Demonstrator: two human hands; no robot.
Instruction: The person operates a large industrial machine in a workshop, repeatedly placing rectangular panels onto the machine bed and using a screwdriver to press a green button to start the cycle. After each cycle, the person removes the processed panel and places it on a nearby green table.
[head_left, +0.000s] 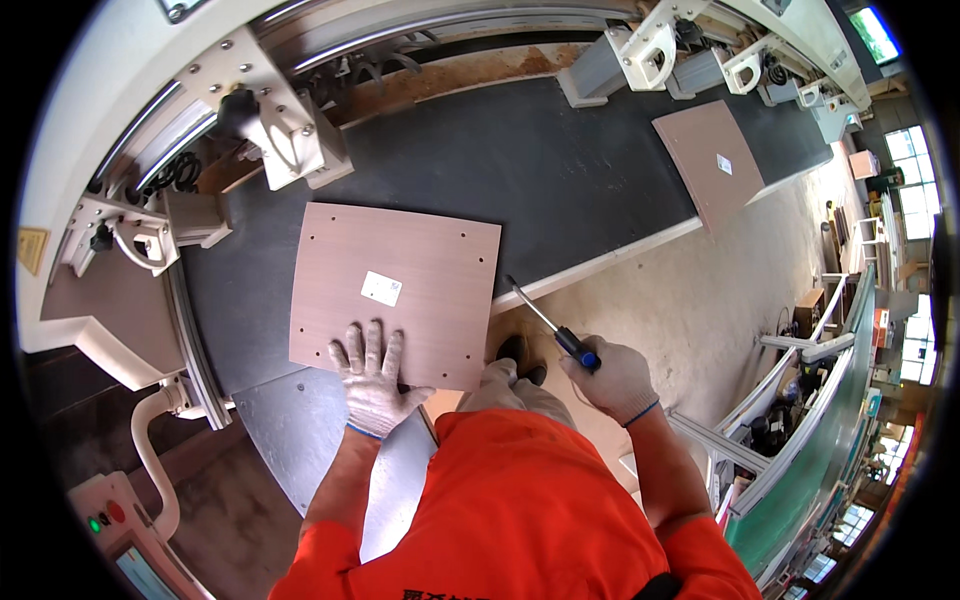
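A brown wood-grain panel (420,250) with small holes near its corners and a white label (381,289) lies on the dark machine bed (450,150). My left hand (373,385), in a pale work glove, rests flat on the panel's near edge with its fingers spread. Off to the right, my gloved right hand (612,380) is closed around the dark blue handle of a screwdriver (570,340). Its metal shaft points up and left, and the tip is close to the panel's right edge. Whether the tip touches anything I cannot tell.
A second labelled brown panel (708,165) lies farther right, overhanging the bed's edge. White clamp heads (270,130) line the machine's far side. A control box (120,530) with buttons stands at lower left. On the right runs a green-topped conveyor (800,480).
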